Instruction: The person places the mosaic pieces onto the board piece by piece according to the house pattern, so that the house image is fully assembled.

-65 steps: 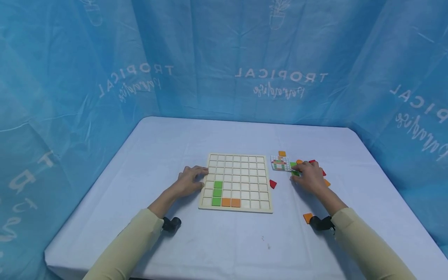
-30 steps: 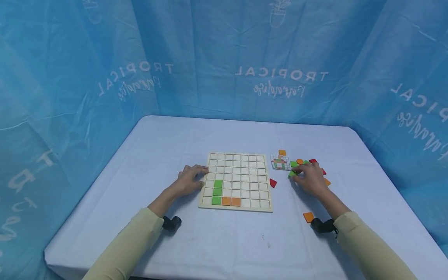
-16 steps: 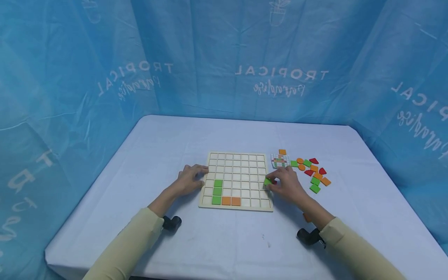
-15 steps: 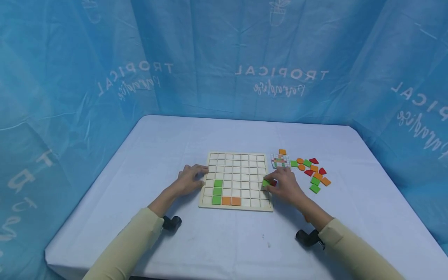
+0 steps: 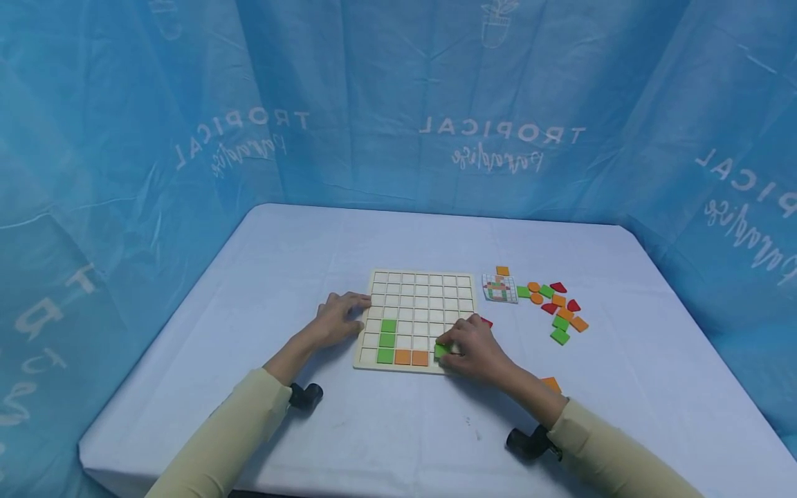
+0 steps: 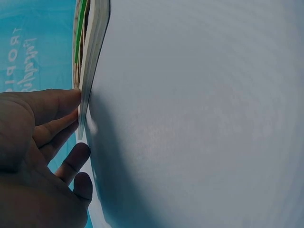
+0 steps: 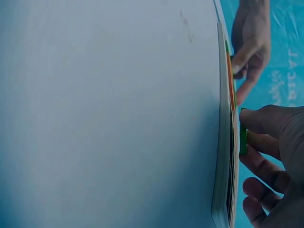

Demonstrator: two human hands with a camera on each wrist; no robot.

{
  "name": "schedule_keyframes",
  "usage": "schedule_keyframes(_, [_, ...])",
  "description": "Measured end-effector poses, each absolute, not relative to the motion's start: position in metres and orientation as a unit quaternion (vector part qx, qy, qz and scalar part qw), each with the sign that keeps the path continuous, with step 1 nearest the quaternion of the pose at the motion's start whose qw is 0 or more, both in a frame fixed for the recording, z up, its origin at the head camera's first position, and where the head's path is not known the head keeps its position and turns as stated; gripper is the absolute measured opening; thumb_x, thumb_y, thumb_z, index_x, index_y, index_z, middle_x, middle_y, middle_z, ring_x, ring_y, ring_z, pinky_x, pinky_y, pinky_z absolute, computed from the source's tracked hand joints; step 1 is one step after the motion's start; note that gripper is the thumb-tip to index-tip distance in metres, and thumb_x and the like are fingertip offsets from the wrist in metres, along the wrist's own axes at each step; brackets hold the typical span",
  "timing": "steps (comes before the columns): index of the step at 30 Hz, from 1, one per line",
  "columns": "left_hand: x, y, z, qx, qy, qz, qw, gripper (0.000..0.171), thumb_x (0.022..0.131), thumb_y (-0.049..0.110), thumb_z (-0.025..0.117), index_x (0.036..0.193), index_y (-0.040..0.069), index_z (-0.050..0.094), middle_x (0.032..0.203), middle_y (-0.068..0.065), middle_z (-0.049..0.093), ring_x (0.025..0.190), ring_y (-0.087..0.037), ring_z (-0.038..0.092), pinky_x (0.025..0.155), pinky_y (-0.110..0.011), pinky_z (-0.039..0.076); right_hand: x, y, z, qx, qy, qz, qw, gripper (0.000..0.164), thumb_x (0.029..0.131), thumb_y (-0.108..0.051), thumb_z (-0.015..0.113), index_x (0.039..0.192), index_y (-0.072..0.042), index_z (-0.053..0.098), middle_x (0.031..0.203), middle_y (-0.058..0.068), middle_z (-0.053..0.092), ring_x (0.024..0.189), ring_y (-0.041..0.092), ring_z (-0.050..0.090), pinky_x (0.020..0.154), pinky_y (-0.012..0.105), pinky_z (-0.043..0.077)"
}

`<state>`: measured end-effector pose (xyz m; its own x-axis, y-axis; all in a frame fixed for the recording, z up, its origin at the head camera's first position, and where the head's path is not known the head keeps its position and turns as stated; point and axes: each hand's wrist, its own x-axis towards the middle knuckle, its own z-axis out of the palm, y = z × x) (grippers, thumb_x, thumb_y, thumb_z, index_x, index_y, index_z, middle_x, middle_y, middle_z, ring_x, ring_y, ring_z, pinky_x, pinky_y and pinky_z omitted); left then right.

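Note:
My right hand [image 5: 476,349] pinches a green square tile [image 5: 441,351] between thumb and fingers at the near edge of the pale grid board [image 5: 429,272], right of two orange tiles [image 5: 411,357]. In the right wrist view the green tile [image 7: 243,137] stands a little off the board's face. At the board's left edge my left hand [image 5: 338,319] rests with thumb and fingertips touching the rim. The left wrist view shows its fingers [image 6: 57,105] spread loosely along that edge. A column of green tiles [image 5: 387,340] fills cells near the left side.
A printed pattern card [image 5: 500,289] lies right of the board, an orange tile [image 5: 502,270] behind it. Loose green, orange and red pieces [image 5: 558,301] are scattered farther right. A red piece [image 5: 486,322] and an orange tile [image 5: 551,384] show beside the right arm.
My right hand took a green tile from the loose pieces and carried it left and nearer, over the board's bottom row. The left hand has stayed at the board's edge.

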<state>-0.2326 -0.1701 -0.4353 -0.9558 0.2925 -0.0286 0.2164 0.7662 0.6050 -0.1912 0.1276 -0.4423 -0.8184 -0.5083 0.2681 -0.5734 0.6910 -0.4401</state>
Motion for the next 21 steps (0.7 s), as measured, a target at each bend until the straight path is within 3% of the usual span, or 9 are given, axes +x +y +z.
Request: schedule_keyframes(21, [-0.2327, -0.1680, -0.4353, 0.125, 0.941, 0.310, 0.061, 0.046, 0.086, 0.009, 0.066, 0.132, 0.007, 0.058, 0.142, -0.005, 0.048, 0.107, -0.024, 0.040, 0.087, -0.043, 0.028, -0.1839, 0.1175, -0.4428, 0.286, -0.931, 0.224, 0.035, 0.028, 0.075, -0.021, 0.082, 0.102, -0.017, 0.076, 0.094, -0.006, 0.060, 0.091, 0.015, 0.042, 0.076, 0.034, 0.036])
